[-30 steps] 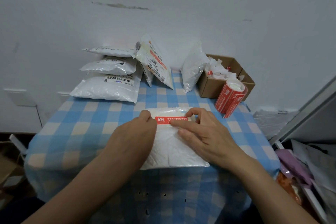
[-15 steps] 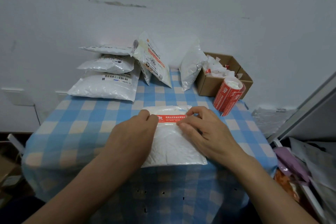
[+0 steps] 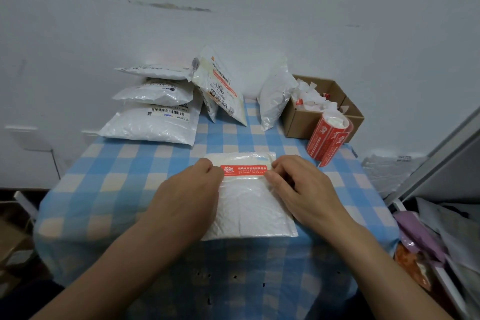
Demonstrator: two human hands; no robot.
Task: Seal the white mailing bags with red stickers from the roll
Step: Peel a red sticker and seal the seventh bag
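My left hand (image 3: 192, 189) and right hand (image 3: 304, 187) curl on the sticker (image 3: 244, 171) ends, pinching or pressing I cannot tell; I should smooth it outward.

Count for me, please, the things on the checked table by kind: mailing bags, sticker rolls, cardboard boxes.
Mailing bags: 7 (3 stacked, 1 flat in front, 3 leaning, one of them mostly hidden)
Sticker roll: 1
Cardboard box: 1
Total: 9
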